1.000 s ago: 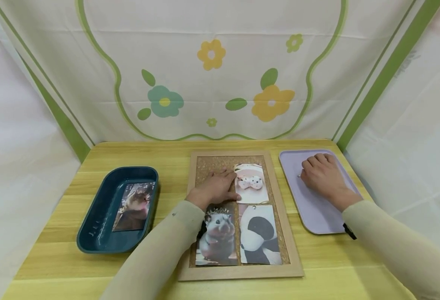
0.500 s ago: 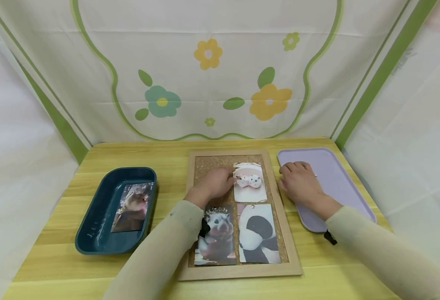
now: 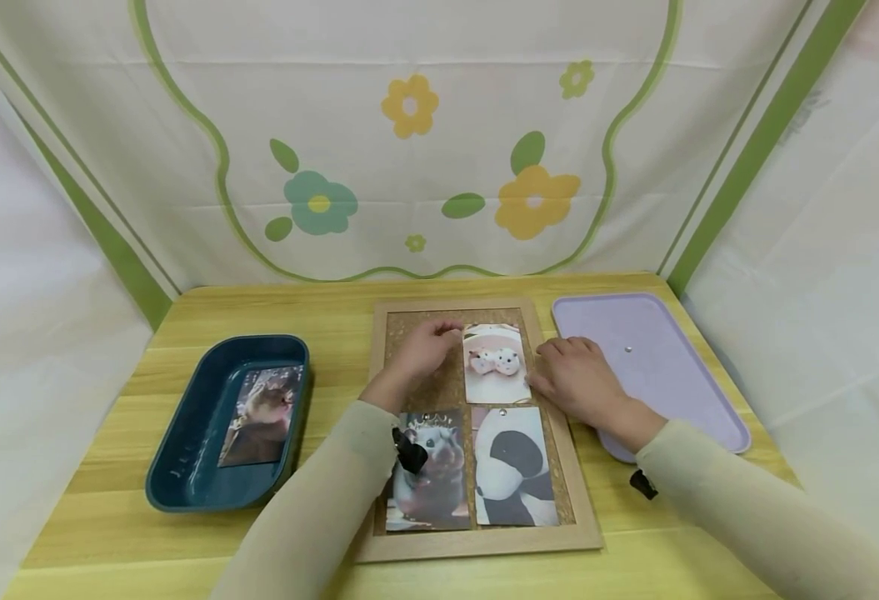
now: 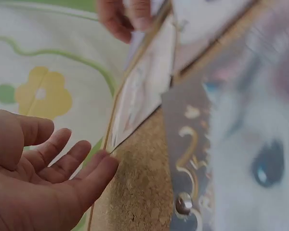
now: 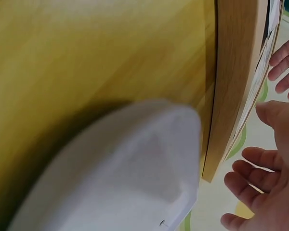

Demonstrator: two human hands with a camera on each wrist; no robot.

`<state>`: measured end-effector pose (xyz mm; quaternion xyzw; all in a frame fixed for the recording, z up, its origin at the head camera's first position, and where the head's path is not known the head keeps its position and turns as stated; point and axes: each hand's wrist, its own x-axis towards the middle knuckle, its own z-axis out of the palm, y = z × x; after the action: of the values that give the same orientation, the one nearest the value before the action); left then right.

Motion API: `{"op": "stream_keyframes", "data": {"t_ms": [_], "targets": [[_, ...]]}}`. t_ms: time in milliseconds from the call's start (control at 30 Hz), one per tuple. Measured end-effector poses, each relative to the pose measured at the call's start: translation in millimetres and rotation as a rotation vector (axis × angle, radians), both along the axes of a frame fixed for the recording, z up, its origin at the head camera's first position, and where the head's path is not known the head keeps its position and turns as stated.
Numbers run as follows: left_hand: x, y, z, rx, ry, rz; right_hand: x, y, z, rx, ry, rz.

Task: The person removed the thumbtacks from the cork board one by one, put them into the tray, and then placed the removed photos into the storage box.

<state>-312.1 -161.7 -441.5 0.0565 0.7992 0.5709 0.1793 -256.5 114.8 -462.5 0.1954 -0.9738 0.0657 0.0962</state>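
A cork board with a wooden frame (image 3: pixel 484 546) lies on the table. On it are a photo of a pink-and-white spotted pair of shapes (image 3: pixel 496 385), a hamster photo (image 3: pixel 439 492) and a panda photo (image 3: pixel 512 475). Beside the spotted photo's left edge is my left hand (image 3: pixel 420 350), loosely spread; in the left wrist view its fingertips reach that photo's corner. My right hand (image 3: pixel 577 379) lies near the same photo's right edge, over the board's frame. Its fingers (image 5: pixel 253 178) look relaxed with nothing between them. Metal pins (image 4: pixel 184 203) show on the hamster and panda photos.
At the right stands a lilac tray (image 3: pixel 667 392) with a small metal pin (image 3: pixel 628 349) on it. A dark teal basin (image 3: pixel 184 487) holding another animal photo (image 3: pixel 262 417) is at the left. A flower-printed cloth (image 3: pixel 409 192) hangs behind the table.
My right hand has moved left from the lilac tray to the spotted photo's right edge, leaving a pin on the tray. My left hand has drawn back to that photo's upper left edge.
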Motion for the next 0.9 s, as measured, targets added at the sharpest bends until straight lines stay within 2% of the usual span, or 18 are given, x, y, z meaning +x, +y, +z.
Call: {"op": "stream_keyframes", "data": {"t_ms": [133, 300, 633, 900], "targets": [[-2.0, -4.5, 3.8, 0.247, -0.188, 0.038, 2.8, -3.0, -0.9, 0.003, -0.042, -0.002], [-4.8, -7.8, 6.4, 0.387, -0.329, 0.072, 4.7, -5.2, -4.2, 0.006, -0.063, -0.002], [-8.1, -18.5, 1.2, 0.525, -0.455, 0.101, 6.7, -8.3, -7.0, 0.003, -0.096, 0.006], [-9.1, -23.0, -0.7, 0.575, -0.497, 0.104, 5.5, -8.6, -8.2, 0.026, -0.100, 0.023]]}}
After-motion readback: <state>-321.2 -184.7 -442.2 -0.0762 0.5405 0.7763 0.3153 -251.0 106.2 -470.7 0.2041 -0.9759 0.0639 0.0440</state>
